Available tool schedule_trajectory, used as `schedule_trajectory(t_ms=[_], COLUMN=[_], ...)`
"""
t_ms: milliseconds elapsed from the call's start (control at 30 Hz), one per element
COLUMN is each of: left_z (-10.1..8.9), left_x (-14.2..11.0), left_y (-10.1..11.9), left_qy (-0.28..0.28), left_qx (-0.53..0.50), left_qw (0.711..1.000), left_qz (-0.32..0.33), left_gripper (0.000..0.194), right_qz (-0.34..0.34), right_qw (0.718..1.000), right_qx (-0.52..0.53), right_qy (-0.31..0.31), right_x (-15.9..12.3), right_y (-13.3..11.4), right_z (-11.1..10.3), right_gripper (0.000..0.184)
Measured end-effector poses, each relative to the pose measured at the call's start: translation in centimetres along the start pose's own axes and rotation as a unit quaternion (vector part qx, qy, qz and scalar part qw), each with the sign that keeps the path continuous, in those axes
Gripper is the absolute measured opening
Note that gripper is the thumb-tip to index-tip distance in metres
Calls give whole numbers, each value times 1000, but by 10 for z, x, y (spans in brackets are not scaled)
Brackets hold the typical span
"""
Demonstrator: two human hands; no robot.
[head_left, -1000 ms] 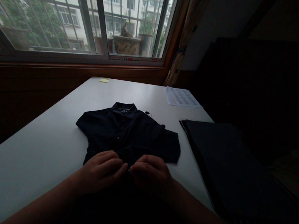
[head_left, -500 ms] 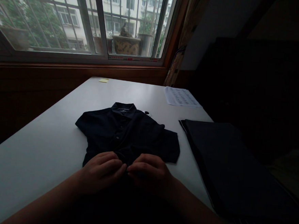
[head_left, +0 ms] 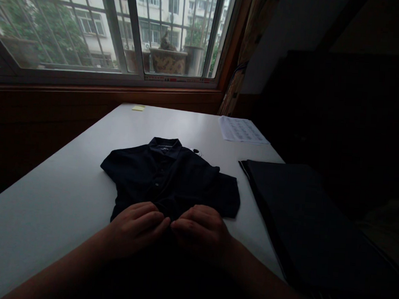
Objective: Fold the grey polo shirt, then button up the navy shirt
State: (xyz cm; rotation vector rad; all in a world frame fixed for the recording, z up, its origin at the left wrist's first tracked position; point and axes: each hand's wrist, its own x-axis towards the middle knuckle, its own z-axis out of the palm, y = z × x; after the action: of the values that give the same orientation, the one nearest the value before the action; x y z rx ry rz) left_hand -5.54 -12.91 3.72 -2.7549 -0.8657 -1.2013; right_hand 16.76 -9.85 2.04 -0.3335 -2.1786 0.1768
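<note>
A dark navy short-sleeved shirt [head_left: 191,176] lies front up on the white table, its collar toward the window and both sleeves spread out. Over its lower front, my left hand [head_left: 135,227] and my right hand [head_left: 202,229] meet with their fingertips close together. Both hands are closed in a pinch on the shirt's front placket. A button shows on the placket above them. Whatever sits right between the fingertips is too dark and small to make out, and the shirt's lower part is lost in shadow.
The white table [head_left: 64,181] runs back to a barred window. On the right lies a dark folded cloth or flat pile [head_left: 304,220]. Printed sheets [head_left: 243,130] rest at the far right corner, a yellow note [head_left: 138,108] at the far left. A small white ring-shaped item [head_left: 196,152] sits behind the shirt.
My hands stay at the same spot on the shirt; the fingers of my right hand have shifted only slightly. The shirt lies as before.
</note>
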Motion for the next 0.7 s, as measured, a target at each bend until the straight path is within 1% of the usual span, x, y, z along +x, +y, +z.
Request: schedule_trajectory(t_ms=[133, 267, 333, 400, 467, 500, 567, 633, 667, 700], left_z=[-1, -3, -2, 0, 4, 6, 11, 15, 17, 19], left_x=[1, 1, -1, -5, -10, -12, -16, -20, -21, -22], left_y=[0, 1, 0, -4, -9, -12, -19, -26, -29, -32], left_qy=[-1, 9, 7, 3, 11, 15, 5, -38, -65, -88], left_qx=[19, 3, 2, 8, 9, 4, -11, -27, -32, -34], left_qw=[999, 1000, 1000, 1000, 999, 999, 1000, 997, 994, 991], left_qz=[32, 9, 7, 26, 42, 34, -12, -63, -83, -98], left_gripper=[16, 17, 16, 14, 16, 20, 34, 47, 49, 47], right_qz=[8, 27, 38, 51, 63, 70, 87, 106, 118, 133], right_qw=[1000, 999, 998, 997, 996, 995, 991, 987, 984, 981], right_qx=[10, 11, 17, 28, 45, 57, 85, 115, 129, 142], right_qy=[9, 39, 43, 44, 45, 46, 47, 41, 31, 15], right_x=[-3, -4, -3, -3, -3, -3, -4, -5, -5, -4], right_y=[0, -3, -4, -4, -2, -1, 2, 5, 7, 9], right_z=[2, 3, 4, 4, 6, 6, 8, 9, 9, 9], right_gripper=[10, 11, 11, 11, 12, 12, 14, 13, 12, 9])
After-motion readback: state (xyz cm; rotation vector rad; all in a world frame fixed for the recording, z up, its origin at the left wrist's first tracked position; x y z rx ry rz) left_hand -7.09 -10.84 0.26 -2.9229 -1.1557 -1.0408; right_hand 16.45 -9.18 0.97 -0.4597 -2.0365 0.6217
